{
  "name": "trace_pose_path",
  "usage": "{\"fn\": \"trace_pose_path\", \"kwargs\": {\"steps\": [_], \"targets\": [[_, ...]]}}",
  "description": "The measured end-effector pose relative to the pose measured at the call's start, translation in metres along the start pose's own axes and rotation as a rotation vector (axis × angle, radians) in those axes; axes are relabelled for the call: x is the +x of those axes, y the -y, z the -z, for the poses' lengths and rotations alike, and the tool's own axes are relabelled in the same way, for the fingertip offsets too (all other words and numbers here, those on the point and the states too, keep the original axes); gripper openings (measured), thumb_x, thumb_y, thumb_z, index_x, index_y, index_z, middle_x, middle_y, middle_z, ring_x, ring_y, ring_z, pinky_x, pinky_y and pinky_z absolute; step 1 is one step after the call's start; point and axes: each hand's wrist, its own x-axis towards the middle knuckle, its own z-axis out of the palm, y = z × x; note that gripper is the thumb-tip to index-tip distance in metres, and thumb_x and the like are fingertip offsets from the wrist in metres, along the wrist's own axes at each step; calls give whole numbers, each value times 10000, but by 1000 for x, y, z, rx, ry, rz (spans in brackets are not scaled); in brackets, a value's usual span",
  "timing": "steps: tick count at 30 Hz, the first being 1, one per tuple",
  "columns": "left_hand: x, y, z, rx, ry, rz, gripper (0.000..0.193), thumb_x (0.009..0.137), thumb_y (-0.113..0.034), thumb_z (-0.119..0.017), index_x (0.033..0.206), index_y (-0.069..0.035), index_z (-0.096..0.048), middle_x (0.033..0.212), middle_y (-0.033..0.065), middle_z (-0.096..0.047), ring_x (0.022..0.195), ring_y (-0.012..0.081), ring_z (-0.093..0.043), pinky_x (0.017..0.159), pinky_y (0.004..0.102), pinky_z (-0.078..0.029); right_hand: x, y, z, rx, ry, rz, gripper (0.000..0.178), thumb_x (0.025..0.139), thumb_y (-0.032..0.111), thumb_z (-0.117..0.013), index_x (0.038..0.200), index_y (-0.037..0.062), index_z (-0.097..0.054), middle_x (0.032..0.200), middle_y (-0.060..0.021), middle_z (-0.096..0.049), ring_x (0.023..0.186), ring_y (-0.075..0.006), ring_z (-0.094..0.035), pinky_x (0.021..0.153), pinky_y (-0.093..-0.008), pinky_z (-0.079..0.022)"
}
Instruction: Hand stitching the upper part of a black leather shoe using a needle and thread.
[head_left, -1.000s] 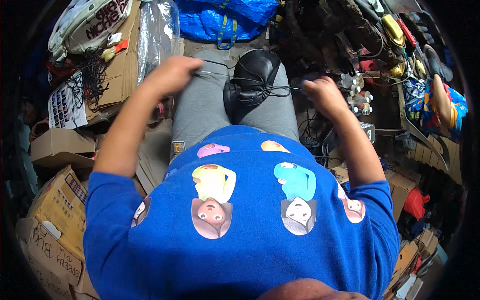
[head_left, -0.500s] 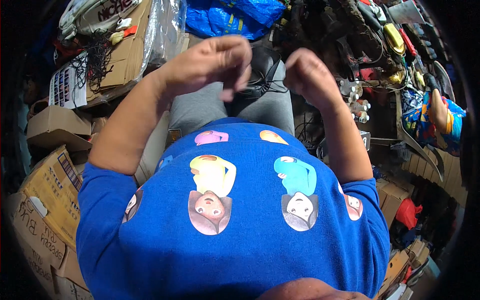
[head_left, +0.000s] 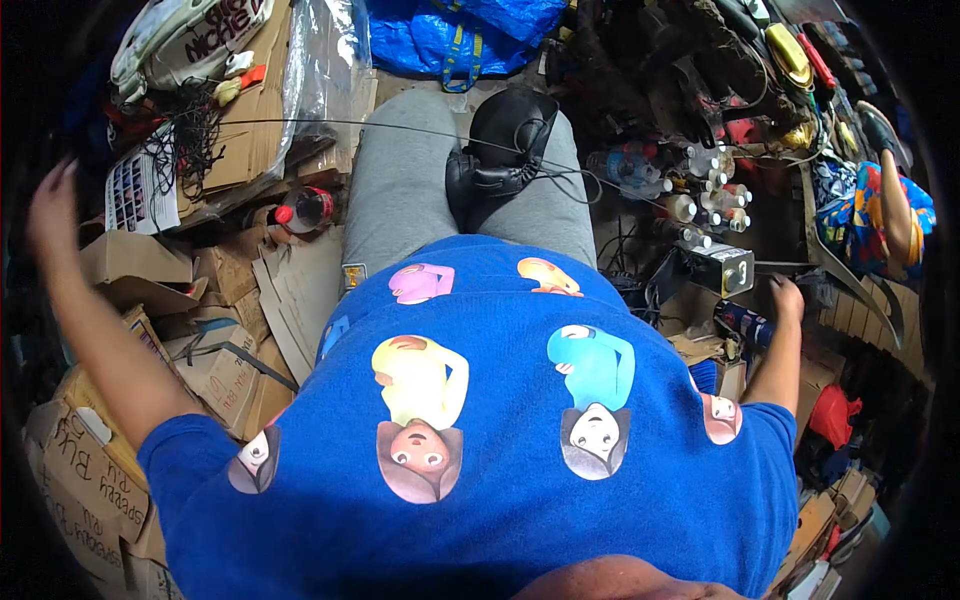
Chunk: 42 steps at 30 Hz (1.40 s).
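A black shoe (head_left: 490, 178) lies across my thighs, its laces and some thread loosely looped over it. From it a thin black thread (head_left: 330, 123) stretches taut toward the left, past a tangle of cords. My left hand (head_left: 55, 210) is flung out at the far left, a little blurred, its fingers drawn together at that thread's side. Out to the right, beside a dark can, my right hand (head_left: 787, 298) has its fingers pinched. A thin line leaves the shoe toward that side, but what the right fingers hold is too small to make out.
Cardboard boxes (head_left: 95, 480) and a red-capped bottle (head_left: 305, 210) stand at left, with a cord tangle (head_left: 195, 145) on cardboard. Several small bottles (head_left: 710, 195) and a box-shaped tin (head_left: 725, 268) are at right. A blue bag (head_left: 465, 35) lies ahead. Another person's arm (head_left: 895, 215) shows far right.
Both hands have swung apart from above the shoe, the left far left and the right down to the right. The thread now stretches out from the shoe.
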Motion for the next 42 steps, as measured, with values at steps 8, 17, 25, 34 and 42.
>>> {"fn": "trace_pose_path", "kwargs": {"steps": [8, 17, 25, 34, 42], "targets": [[-203, -362, -84, -774, 573, -939, 509, 777, -63, -626, 1264, -148, -505, 1288, 101, -501, 1204, 251, -461, 1003, 342, -373, -115, 332, 19, 874, -1, 992, 465, 762, 191, -690, 1207, 171, -559, 1007, -121, -569, 947, -248, -542, 801, -332, -448], [-191, -370, -108, -814, 768, -736, 207, 831, -232, -594, 865, -32, -632, 738, 119, -606, 667, 221, -564, 638, 333, -450, -120, 337, 29, 1329, 784, 769, 196, 855, 269, -624, 805, 97, -546, 708, 67, -472, 670, -47, -435, 600, -212, -369], [-123, -190, -107, -927, 746, -265, 240, 887, -219, -557, 912, 8, -629, 796, 23, -619, 780, 99, -547, 733, 239, -423, -42, 218, -4, 1195, 201, 509, 220, 873, 268, -580, 784, 73, -531, 731, 49, -496, 677, -56, -432, 614, -205, -361], [-173, -353, -75, -958, 364, -709, 431, 765, -205, -668, 1171, -91, -575, 1192, 127, -573, 1113, 260, -539, 943, 346, -413, -92, 318, 49, 836, 74, 862, 328, 810, 58, -547, 1117, 137, -631, 950, -93, -577, 899, -212, -568, 814, -297, -453], [-185, -469, -98, -655, 772, -1144, 505, 664, -198, -754, 1112, -76, -558, 1079, 139, -587, 1004, 313, -557, 859, 380, -441, -114, 390, 70, 794, 12, 1167, 124, 718, 105, -695, 841, 102, -679, 857, -91, -607, 782, -242, -619, 695, -322, -492]]}}
